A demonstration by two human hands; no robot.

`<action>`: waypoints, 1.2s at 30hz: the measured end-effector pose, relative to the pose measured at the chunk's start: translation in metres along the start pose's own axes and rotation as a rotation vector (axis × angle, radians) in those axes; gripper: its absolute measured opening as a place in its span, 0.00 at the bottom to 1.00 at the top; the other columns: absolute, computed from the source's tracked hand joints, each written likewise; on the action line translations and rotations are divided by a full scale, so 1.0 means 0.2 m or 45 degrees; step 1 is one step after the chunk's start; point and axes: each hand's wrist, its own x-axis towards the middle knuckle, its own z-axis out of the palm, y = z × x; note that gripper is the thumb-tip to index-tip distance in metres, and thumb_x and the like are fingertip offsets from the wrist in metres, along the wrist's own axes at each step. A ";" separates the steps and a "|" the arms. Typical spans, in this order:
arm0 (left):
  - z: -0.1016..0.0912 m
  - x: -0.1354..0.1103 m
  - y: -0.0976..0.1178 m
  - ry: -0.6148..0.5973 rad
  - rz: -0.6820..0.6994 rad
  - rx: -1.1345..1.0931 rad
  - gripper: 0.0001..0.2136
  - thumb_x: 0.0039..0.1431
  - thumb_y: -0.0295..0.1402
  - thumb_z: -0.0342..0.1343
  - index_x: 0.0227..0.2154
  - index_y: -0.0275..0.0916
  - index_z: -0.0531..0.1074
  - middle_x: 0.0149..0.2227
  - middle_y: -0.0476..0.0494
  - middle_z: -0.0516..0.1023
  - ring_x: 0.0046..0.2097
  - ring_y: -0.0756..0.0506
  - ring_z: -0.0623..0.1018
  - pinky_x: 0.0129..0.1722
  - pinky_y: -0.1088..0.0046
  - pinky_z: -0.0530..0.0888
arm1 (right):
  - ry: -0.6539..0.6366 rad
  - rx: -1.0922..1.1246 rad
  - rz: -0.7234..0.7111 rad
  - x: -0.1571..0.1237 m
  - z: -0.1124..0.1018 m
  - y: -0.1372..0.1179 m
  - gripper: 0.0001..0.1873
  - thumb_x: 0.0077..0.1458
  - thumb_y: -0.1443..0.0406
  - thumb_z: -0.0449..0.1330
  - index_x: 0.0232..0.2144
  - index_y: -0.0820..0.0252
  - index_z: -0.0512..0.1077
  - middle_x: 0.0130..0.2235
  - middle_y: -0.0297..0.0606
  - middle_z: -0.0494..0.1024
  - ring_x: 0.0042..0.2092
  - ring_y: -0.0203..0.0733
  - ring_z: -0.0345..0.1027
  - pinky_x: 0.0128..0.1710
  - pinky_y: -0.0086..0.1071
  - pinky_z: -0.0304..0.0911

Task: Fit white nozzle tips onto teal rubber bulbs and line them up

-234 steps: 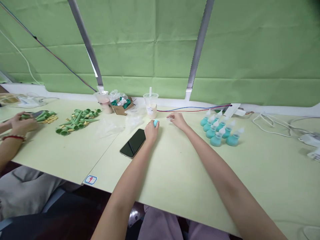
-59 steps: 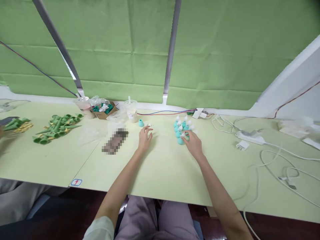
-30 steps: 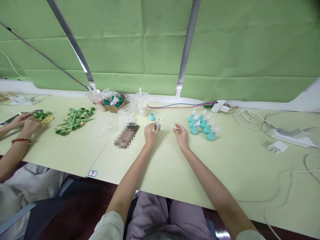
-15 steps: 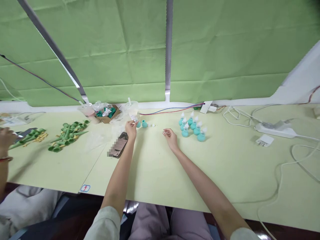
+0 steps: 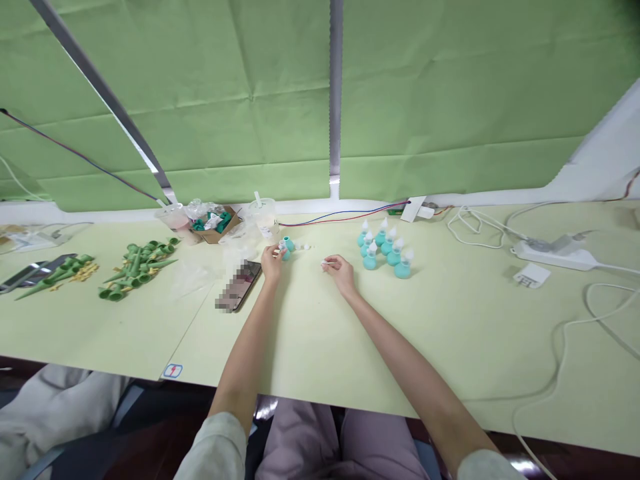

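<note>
My left hand (image 5: pixel 271 265) is closed, its fingers around a small teal bottle (image 5: pixel 286 255), partly hidden by the fingertips. Right behind it stands another open-necked teal bottle (image 5: pixel 287 241). Tiny white pieces (image 5: pixel 306 247) lie just right of these bottles. In a pinch, my right hand (image 5: pixel 341 272) has a small white piece (image 5: pixel 325 264), too small to make out fully, held above the table. To the right of that hand stands a group of several teal bottles (image 5: pixel 370 261) topped with white pointed tips.
Left of my left hand lie a phone (image 5: pixel 241 285) and clear plastic bags (image 5: pixel 197 277). Behind are a small cardboard box (image 5: pixel 220 233) and a plastic cup (image 5: pixel 263 217). Green cone-shaped parts (image 5: pixel 135 267) lie further left. A power strip (image 5: pixel 555 256) with cables sits at right.
My left hand has moved slightly right, and its fingers are now at a teal bottle. The right hand keeps its pinch, nearly in place. A co-worker's hand at far left has left the view.
</note>
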 end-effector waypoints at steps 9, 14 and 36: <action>-0.01 -0.07 -0.02 0.072 -0.027 -0.024 0.23 0.54 0.32 0.59 0.52 0.37 0.63 0.45 0.40 0.71 0.40 0.45 0.73 0.40 0.70 0.70 | -0.044 -0.033 0.027 0.00 0.00 0.00 0.16 0.36 0.55 0.67 0.26 0.57 0.69 0.28 0.35 0.77 0.32 0.42 0.74 0.35 0.35 0.68; -0.03 -0.19 0.10 0.147 0.187 0.120 0.14 0.63 0.35 0.50 0.49 0.35 0.63 0.44 0.38 0.69 0.44 0.43 0.71 0.46 0.65 0.68 | -0.040 0.027 0.001 -0.01 0.00 0.01 0.16 0.36 0.55 0.67 0.25 0.58 0.70 0.27 0.35 0.76 0.30 0.40 0.72 0.33 0.33 0.68; 0.20 -0.37 0.24 -0.428 0.531 0.429 0.06 0.63 0.31 0.54 0.35 0.38 0.77 0.33 0.44 0.79 0.37 0.47 0.76 0.34 0.74 0.67 | -0.038 -0.016 0.078 0.00 -0.04 0.01 0.21 0.38 0.53 0.67 0.34 0.60 0.74 0.33 0.40 0.80 0.32 0.41 0.74 0.36 0.36 0.70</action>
